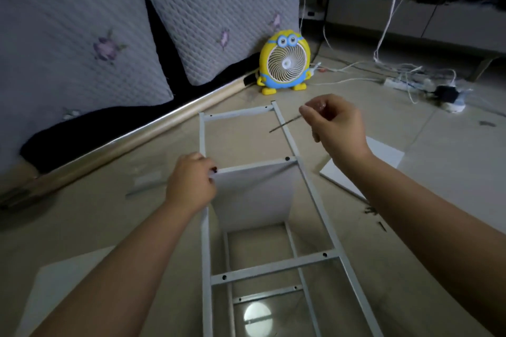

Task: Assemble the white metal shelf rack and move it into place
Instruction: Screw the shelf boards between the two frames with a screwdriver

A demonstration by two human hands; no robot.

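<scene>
We saw a pale tiled floor (438,172) filling most of the frame, with grey quilted sofa cushions (68,35) across the upper left. The white metal rack (273,267) lay on its side on the floor, running from the bottom centre up to the middle of the frame, its long rails joined by crossbars with dark screw holes. One white shelf panel (254,197) stood fitted between the rails at the centre. A loose white board (63,290) lay flat at the lower left, well apart from the rack, and another loose board (386,152) lay at the right, partly hidden behind the right forearm.

The left hand (190,182) gripped the rack's left rail just where the fitted panel's edge met it, its fingers curled round the metal. The right hand (336,126) hovered above the right rail, its fingers curled and pinching the end of a thin metal tool (284,124) that slanted down to the left across that rail; we could not tell whether the tip touched it.

A yellow toy-shaped fan (284,63) stood upright against the cushions, top centre. A white power strip (399,83) lay among tangled cables at the upper right.
</scene>
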